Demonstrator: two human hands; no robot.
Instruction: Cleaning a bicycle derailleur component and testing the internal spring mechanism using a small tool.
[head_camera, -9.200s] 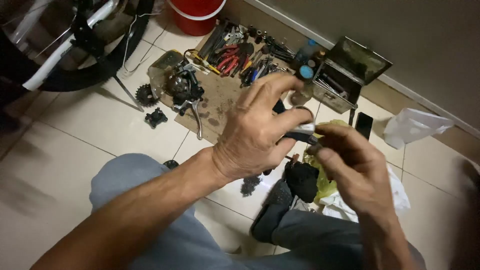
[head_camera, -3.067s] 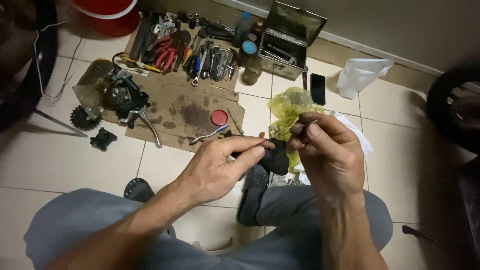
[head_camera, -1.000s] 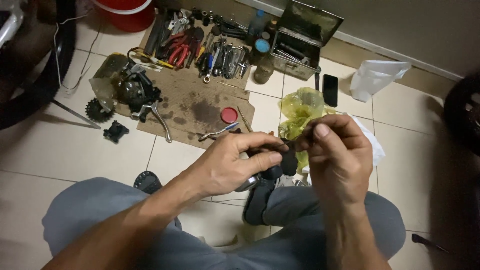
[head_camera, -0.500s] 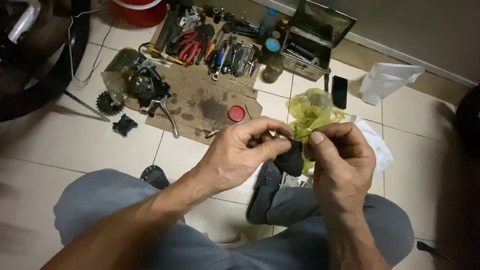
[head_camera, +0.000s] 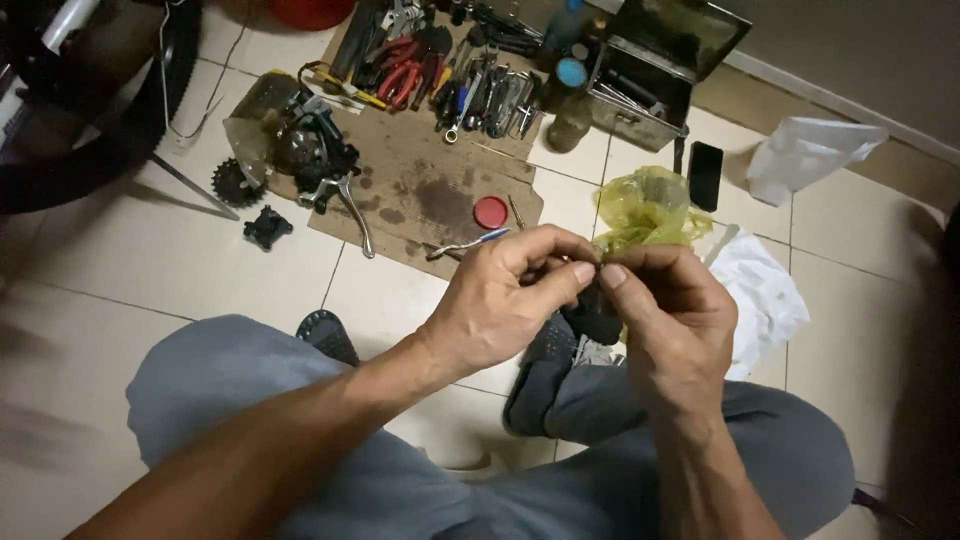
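My left hand (head_camera: 505, 300) and right hand (head_camera: 665, 310) pinch one small dark part (head_camera: 597, 312) between fingertips; yellow bag (head_camera: 645, 205) at 12 o'clock.

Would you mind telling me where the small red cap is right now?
In the head view, the red cap lies on the stained cardboard sheet, just above the left hand and left of the yellow plastic bag.

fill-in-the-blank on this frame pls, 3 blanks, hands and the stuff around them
1. The left hand and right hand pinch a small dark part over a ____ plastic bag.
2. The round red cap lies on stained ____.
3. The black phone lies on the floor beside an open metal ____.

Missing words: yellow; cardboard; toolbox
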